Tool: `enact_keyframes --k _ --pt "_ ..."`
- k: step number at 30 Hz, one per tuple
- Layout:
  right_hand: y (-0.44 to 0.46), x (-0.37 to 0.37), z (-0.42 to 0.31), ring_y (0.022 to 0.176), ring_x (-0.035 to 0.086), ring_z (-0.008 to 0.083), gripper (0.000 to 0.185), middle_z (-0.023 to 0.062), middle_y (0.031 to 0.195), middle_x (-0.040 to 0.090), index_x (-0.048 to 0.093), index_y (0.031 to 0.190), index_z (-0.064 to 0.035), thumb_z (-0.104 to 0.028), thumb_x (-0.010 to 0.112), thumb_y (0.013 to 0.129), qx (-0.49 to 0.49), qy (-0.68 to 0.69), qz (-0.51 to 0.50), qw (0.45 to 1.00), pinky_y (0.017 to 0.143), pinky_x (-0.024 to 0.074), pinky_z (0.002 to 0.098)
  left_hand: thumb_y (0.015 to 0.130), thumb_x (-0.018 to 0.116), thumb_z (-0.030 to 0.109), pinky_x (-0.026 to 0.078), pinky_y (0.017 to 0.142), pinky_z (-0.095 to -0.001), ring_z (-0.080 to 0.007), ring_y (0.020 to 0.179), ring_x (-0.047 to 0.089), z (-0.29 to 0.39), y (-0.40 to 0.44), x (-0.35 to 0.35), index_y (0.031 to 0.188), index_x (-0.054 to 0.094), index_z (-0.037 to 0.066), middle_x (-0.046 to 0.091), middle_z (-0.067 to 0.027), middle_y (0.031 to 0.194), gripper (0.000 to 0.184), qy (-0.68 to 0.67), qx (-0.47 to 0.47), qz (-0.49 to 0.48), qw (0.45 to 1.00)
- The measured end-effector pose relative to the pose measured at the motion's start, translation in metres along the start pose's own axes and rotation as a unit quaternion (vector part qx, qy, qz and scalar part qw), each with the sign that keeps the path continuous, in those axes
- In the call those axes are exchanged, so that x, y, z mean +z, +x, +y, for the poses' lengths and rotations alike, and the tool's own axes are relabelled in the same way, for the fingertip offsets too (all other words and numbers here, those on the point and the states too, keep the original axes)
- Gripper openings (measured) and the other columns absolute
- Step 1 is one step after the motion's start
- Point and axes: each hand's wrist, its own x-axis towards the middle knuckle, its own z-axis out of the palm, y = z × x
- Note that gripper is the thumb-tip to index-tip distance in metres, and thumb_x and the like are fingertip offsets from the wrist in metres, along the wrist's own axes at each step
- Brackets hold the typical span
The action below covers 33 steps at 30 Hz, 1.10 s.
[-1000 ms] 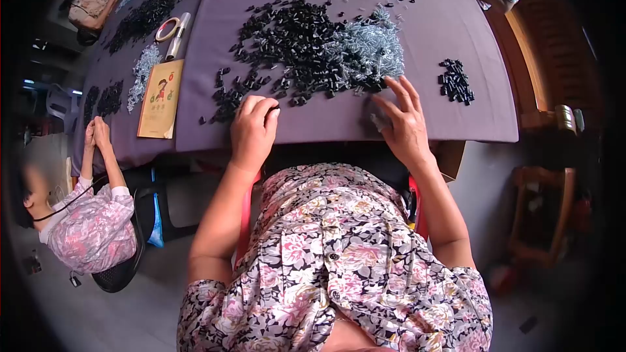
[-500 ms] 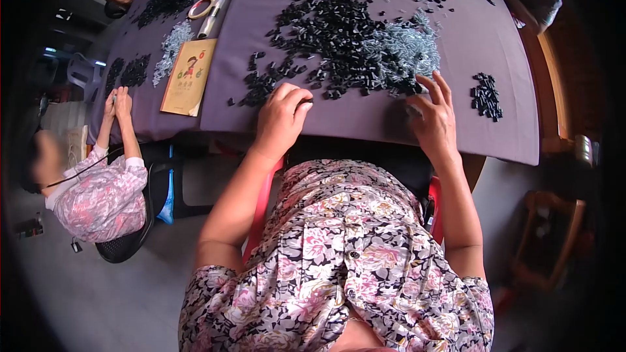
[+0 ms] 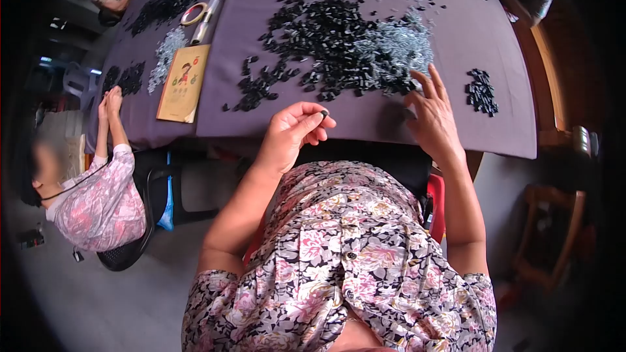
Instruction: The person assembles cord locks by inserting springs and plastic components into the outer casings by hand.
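My left hand (image 3: pixel 293 132) is raised over the table's near edge, its thumb and forefinger pinching a small black piece (image 3: pixel 324 114). My right hand (image 3: pixel 432 114) is at the near side of a pile of clear, tube-like pieces (image 3: pixel 399 45), with its fingers apart and the fingertips close to the pile. A small greyish blur shows beside its thumb, and I cannot tell whether it is held. A large heap of small black pieces (image 3: pixel 316 36) spreads to the left of the clear ones, partly mixed with them.
A separate cluster of black pieces (image 3: pixel 481 92) lies to the right on the purple tablecloth (image 3: pixel 495 133). At left are a yellow booklet (image 3: pixel 184 85), a tape roll (image 3: pixel 193 14) and more piles. A seated co-worker (image 3: pixel 98 205) has both hands at the table's left edge. A wooden chair (image 3: pixel 551 238) stands at right.
My left hand has moved right and toward my body, away from the black heap, with the black piece in its fingertips. My right hand has shifted only slightly.
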Motion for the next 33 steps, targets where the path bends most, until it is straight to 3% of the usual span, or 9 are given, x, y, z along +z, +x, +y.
enact_keyframes --k 7,12,18,24,27,33 --pt "-0.008 0.005 0.003 0.15 0.023 0.0421 0.032 0.0147 0.15 0.044 0.065 0.098 -0.0061 0.001 0.074 0.068 0.016 0.023 0.034 0.999 0.12 0.0288 0.05 0.1 0.063 0.014 0.052 0.067 -0.0196 -0.0078 0.078 0.067 -0.014 0.004 0.023 0.111 0.066 0.004 0.074 -0.0101 0.103 0.015 0.038 -0.025 -0.017 0.999" --pt "-0.009 0.015 0.006 0.15 0.023 0.0415 0.031 0.0139 0.149 0.045 0.067 0.099 -0.0064 -0.001 0.076 0.07 0.038 0.046 0.051 0.997 0.121 0.0285 0.0482 0.102 0.059 0.012 0.052 0.069 -0.0195 -0.0059 0.075 0.063 -0.016 0.012 0.035 0.124 0.064 0.002 0.072 -0.006 0.098 0.025 0.063 -0.014 -0.042 0.997" --pt "-0.004 0.017 0.01 0.15 0.023 0.0411 0.029 0.0135 0.148 0.046 0.066 0.097 -0.0059 -0.002 0.076 0.07 0.02 0.041 0.051 0.998 0.121 0.0286 0.0482 0.102 0.059 0.013 0.053 0.07 -0.0202 -0.0068 0.076 0.064 -0.012 0.009 0.035 0.119 0.065 0.002 0.072 -0.0063 0.098 0.021 0.072 -0.047 -0.076 0.993" --pt "-0.001 0.02 0.012 0.151 0.022 0.0402 0.031 0.013 0.149 0.045 0.064 0.094 -0.0055 -0.003 0.079 0.068 0.006 0.038 0.059 0.998 0.121 0.0285 0.0478 0.1 0.061 0.01 0.05 0.068 -0.0195 -0.0073 0.079 0.063 -0.014 0.005 0.034 0.111 0.065 0.004 0.067 -0.0025 0.093 0.013 0.038 -0.02 -0.005 0.999" --pt "0.0 0.018 0.011 0.152 0.021 0.0416 0.029 0.0133 0.154 0.042 0.061 0.095 -0.0061 -0.001 0.075 0.07 0.013 0.037 0.047 0.998 0.12 0.0295 0.0501 0.098 0.063 0.009 0.049 0.067 -0.0189 -0.0068 0.08 0.062 -0.02 0.01 0.021 0.109 0.065 0.004 0.065 -0.0006 0.091 0.012 -0.018 -0.02 -0.043 0.999" --pt "-0.005 0.006 -0.003 0.152 0.019 0.0422 0.032 0.0136 0.156 0.039 0.063 0.094 -0.0072 0.001 0.077 0.067 -0.024 0.103 0.081 0.991 0.12 0.0299 0.0511 0.096 0.066 0.01 0.049 0.066 -0.0199 -0.007 0.076 0.062 -0.02 0.019 0.035 0.108 0.064 0.005 0.066 -0.0002 0.089 0.013 -0.07 -0.066 0.002 0.995"
